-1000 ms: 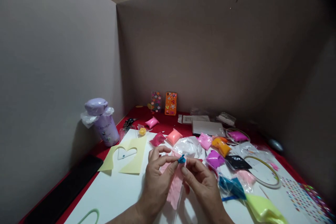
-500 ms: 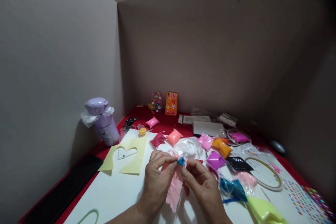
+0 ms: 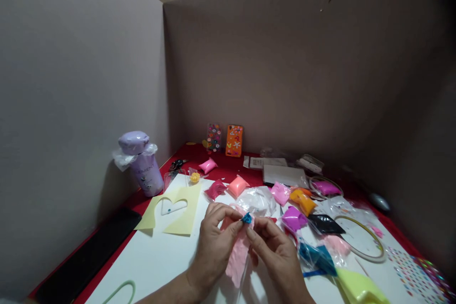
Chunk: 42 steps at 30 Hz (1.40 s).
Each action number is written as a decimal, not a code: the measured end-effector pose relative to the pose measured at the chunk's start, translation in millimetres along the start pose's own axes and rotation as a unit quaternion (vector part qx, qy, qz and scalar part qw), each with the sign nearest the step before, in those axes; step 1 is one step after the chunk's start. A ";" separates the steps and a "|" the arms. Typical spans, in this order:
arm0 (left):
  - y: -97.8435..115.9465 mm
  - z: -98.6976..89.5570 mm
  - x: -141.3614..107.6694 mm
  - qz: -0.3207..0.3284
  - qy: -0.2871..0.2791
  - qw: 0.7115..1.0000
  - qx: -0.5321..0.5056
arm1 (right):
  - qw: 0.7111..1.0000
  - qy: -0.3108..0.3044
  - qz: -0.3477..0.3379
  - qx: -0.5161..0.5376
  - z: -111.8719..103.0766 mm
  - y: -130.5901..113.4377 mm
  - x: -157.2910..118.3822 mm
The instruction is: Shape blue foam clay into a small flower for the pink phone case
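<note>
A limp, flattened piece of pink clay (image 3: 237,262) with an uneven lower edge hangs between my two hands above the white board (image 3: 164,259). At its top sits a small crumpled lump of blue clay (image 3: 247,218). My left hand (image 3: 213,242) is closed, its thumb and forefinger pinching at the left side of the blue lump. From the right, my right hand (image 3: 276,252) pinches the pink clay just below the lump with thumb and bent fingers. The fingertips partly hide where blue and pink meet.
Bagged clay in several colours, such as a purple packet (image 3: 294,218) and a yellow one (image 3: 361,287), lies on the right. An embroidery hoop (image 3: 383,249) rests beyond. On the left are yellow paper (image 3: 183,221), a lilac bottle (image 3: 149,175) and a black slab (image 3: 89,256).
Both hands keep nearly the same pinch, and the blue lump looks slightly turned between the fingertips. The whole view has shifted a little.
</note>
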<state>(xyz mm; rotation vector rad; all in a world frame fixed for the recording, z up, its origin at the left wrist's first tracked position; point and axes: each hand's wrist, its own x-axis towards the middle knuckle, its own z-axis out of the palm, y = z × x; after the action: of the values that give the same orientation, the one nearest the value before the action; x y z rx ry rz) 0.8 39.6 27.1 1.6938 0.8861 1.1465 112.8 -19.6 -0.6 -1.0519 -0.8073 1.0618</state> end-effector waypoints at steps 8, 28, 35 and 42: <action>3.0 -2.1 1.8 0.002 -0.021 1.000 -0.003 | 1.000 0.016 0.008 0.004 0.5 0.5 0.4; 1.5 -3.1 -1.7 0.051 -0.008 0.995 0.090 | 1.000 0.011 -0.007 -0.018 -1.2 4.6 -1.0; 2.8 -3.8 -3.7 0.061 0.003 0.993 0.100 | 0.999 0.008 -0.001 -0.034 -1.6 4.7 -1.8; 1.5 -3.9 -5.4 0.050 0.007 0.995 0.088 | 1.000 0.006 0.001 -0.029 -0.4 4.0 -4.3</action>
<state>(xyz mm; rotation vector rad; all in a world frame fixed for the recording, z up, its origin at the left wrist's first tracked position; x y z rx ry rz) -4.5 35.4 27.5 1.8927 0.9439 1.1765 110.8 -23.3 -4.7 -1.1080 -0.8312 1.0372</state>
